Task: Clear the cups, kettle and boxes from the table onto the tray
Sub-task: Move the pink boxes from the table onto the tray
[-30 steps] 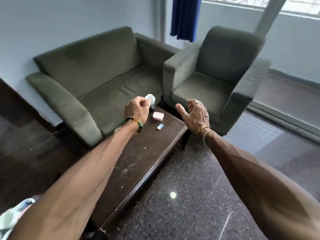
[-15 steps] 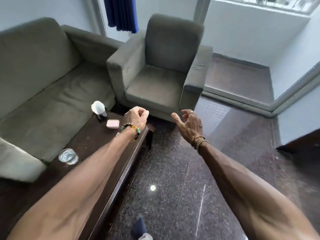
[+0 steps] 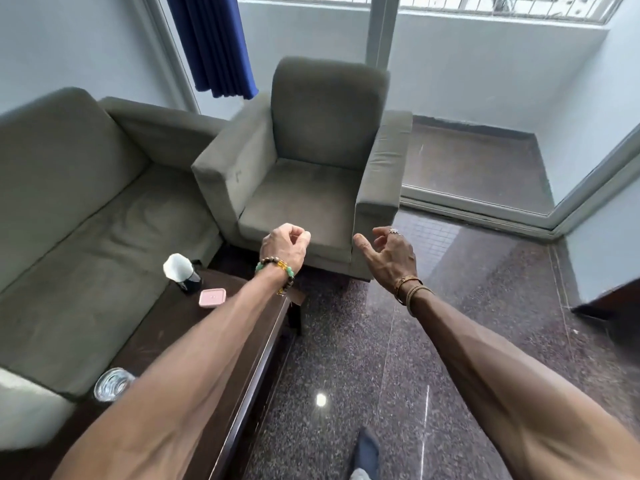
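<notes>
A dark wooden coffee table (image 3: 221, 344) runs along the left. At its far end stands a dark cup (image 3: 188, 283) with a white lid or tissue on top, and a small pink box (image 3: 212, 297) lies just right of it. A clear glass (image 3: 111, 383) sits near the table's left edge, partly behind my left forearm. My left hand (image 3: 284, 244) hovers past the table's far corner, fingers curled shut, holding nothing. My right hand (image 3: 389, 255) hangs over the floor in front of the armchair, fingers apart and empty. No tray or kettle is in view.
A grey sofa (image 3: 86, 209) lines the table's left side and a grey armchair (image 3: 311, 174) stands beyond its far end. Polished granite floor (image 3: 381, 393) spreads to the right. A foot in a blue sock (image 3: 366, 452) shows at the bottom.
The view has swung right and both hands have drifted right, off the far end of the table. The small blue box seen a second ago is now hidden behind my left arm.
</notes>
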